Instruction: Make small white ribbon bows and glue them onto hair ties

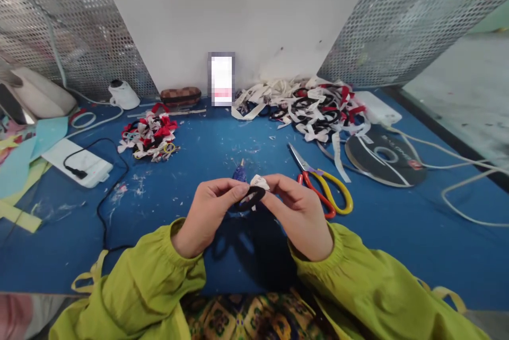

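Observation:
My left hand and my right hand meet above the blue table, both pinching a black hair tie with a small white ribbon bow on it. Yellow-green sleeves cover both arms. Just behind the hands a small blue object stands on the table. Scissors with red and yellow handles lie right of my right hand.
A heap of white, red and black ribbon pieces and ties lies at the back right, a smaller pile of finished bows at the back left. A black disc, white power strip, cables and perforated metal side panels surround the table.

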`<action>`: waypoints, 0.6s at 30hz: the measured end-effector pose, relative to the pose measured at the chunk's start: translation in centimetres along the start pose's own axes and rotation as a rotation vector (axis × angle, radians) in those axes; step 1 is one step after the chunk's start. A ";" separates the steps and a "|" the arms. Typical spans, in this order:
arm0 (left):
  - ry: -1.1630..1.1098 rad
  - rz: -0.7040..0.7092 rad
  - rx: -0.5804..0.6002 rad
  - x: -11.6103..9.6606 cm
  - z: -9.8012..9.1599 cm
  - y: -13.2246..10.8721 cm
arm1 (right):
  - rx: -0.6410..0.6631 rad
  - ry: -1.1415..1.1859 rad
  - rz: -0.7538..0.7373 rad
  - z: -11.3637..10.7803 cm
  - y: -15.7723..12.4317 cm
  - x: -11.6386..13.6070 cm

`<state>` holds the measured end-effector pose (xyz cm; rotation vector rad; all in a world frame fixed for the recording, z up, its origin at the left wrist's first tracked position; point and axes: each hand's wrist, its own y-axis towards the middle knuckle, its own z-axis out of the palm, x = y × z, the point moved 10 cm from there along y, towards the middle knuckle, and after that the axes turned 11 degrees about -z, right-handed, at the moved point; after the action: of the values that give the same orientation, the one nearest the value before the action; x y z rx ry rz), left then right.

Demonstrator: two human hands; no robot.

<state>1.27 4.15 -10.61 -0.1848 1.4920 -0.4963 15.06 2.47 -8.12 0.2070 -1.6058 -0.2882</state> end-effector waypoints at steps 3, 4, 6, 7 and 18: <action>-0.015 -0.027 0.040 0.4 0.3 0.1 | -0.010 0.025 0.059 -0.1 -0.1 -0.4; -0.017 -0.032 0.057 0.4 0.5 0.2 | -0.015 0.042 0.080 -0.1 -0.1 -0.6; -0.019 -0.037 0.081 0.4 0.9 0.2 | -0.022 0.089 0.126 -0.1 -0.2 -1.1; -0.019 -0.038 0.088 0.3 1.0 0.2 | -0.027 0.111 0.145 0.0 -0.2 -1.4; -0.029 -0.020 0.106 0.2 1.5 0.1 | 0.012 0.112 0.138 0.2 -0.4 -1.2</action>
<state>2.75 3.86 -10.67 -0.1225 1.4329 -0.5851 14.96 2.50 -9.40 0.1194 -1.5032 -0.1578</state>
